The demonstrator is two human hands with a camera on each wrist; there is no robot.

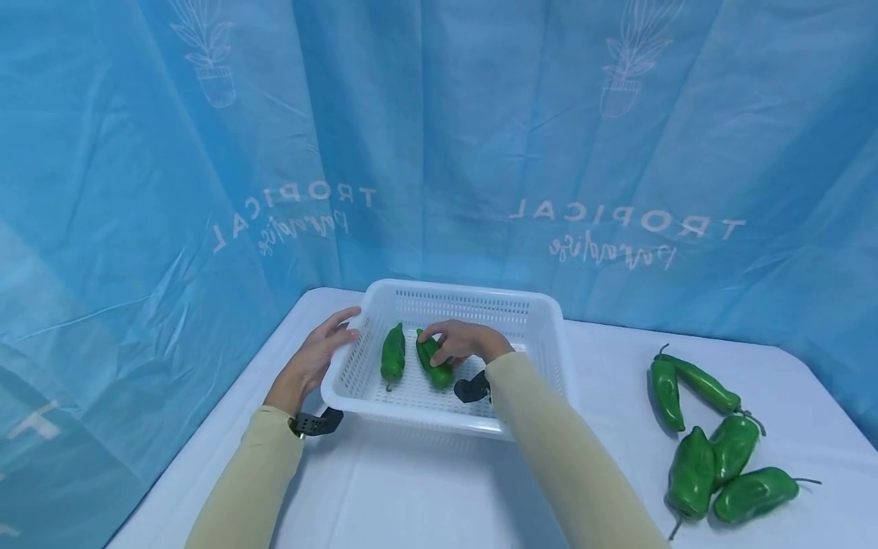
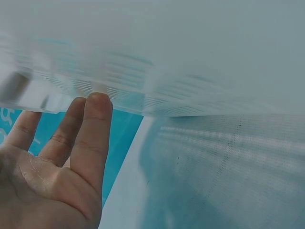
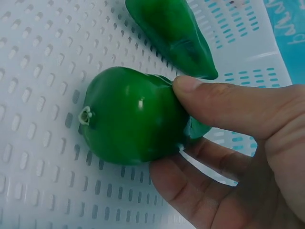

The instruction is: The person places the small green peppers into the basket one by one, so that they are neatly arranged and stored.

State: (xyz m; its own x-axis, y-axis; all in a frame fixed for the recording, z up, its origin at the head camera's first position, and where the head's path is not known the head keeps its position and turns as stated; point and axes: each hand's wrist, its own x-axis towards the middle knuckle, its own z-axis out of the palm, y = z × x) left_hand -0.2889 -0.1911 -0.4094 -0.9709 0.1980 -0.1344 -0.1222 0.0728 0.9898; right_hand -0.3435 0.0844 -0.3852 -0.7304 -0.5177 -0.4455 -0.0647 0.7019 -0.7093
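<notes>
A white plastic basket [image 1: 439,423] with slotted walls stands on the table. Inside it, my right hand [image 1: 469,341] pinches a green pepper [image 3: 133,117] between thumb and fingers; its stem end points away from the palm in the right wrist view. Beside that one lies a second green pepper [image 1: 393,354], on the basket floor to the left. At the basket's left side is my left hand [image 1: 317,354], its fingers fairly straight and touching the wall. The left wrist view shows those fingertips [image 2: 98,105] against the basket's outer side.
On the table's right side lie several more green peppers [image 1: 691,469], some touching each other. A white cloth [image 1: 411,488] covers the table. Blue printed curtains [image 1: 439,152] hang behind the basket and along the left.
</notes>
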